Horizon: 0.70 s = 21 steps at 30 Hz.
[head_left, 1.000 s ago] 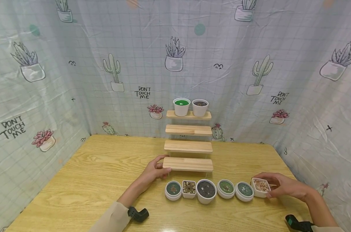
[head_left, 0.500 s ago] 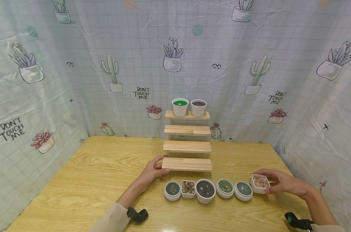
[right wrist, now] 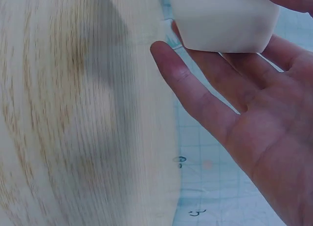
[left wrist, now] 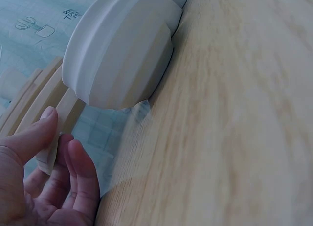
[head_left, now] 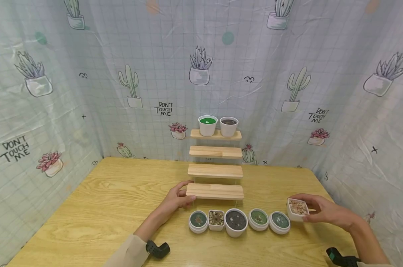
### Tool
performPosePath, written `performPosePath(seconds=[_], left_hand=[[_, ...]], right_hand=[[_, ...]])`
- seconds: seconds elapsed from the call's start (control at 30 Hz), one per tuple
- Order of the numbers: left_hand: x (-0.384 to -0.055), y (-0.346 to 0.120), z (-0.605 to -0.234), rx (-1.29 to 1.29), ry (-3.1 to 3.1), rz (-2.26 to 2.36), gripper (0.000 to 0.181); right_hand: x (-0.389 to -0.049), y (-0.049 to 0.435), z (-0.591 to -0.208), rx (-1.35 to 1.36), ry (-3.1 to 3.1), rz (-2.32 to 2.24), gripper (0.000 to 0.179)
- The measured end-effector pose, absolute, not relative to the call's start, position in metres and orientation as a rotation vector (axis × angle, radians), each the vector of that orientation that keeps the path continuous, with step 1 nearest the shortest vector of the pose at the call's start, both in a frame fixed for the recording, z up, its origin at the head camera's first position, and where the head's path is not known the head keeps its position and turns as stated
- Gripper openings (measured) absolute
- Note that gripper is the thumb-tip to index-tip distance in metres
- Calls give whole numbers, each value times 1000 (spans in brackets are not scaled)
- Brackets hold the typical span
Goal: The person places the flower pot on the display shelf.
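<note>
My left hand (head_left: 175, 199) grips the left end of the lowest board on a four-step wooden shelf (head_left: 216, 191). In the left wrist view, its thumb lies on the board (left wrist: 67, 111) and the fingers curl around the end. My right hand (head_left: 328, 212) holds a small square white pot (head_left: 297, 207) with pale pebbles, at the right end of a row of pots. The right wrist view shows this pot (right wrist: 225, 25) off the table, between thumb and fingers, its contents hidden.
The row on the table (head_left: 121, 207) includes a round dark-green-topped pot (head_left: 198, 219), a square pebble pot (head_left: 216, 218), a larger dark-soil pot (head_left: 236, 220) and two low round pots. Two white pots, one green-topped (head_left: 207, 126), stand on the top step. A printed curtain (head_left: 161, 74) hangs behind.
My right hand has lifted the square pebble pot off the table and slightly away from the row's end, tilting it a little. The left hand keeps its grip on the shelf.
</note>
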State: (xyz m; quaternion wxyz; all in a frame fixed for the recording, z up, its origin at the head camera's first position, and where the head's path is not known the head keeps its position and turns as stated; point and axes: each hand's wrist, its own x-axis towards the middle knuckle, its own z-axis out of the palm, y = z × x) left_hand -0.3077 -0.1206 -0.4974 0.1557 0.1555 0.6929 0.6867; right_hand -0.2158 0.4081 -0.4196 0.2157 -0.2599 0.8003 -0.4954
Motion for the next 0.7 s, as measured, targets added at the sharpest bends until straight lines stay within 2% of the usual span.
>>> performPosePath(seconds=[0.7], left_hand=[[-309, -121, -498, 436, 1979, 1972, 74]], right_hand=[[-211, 392, -412, -674, 2422, -1319, 56]])
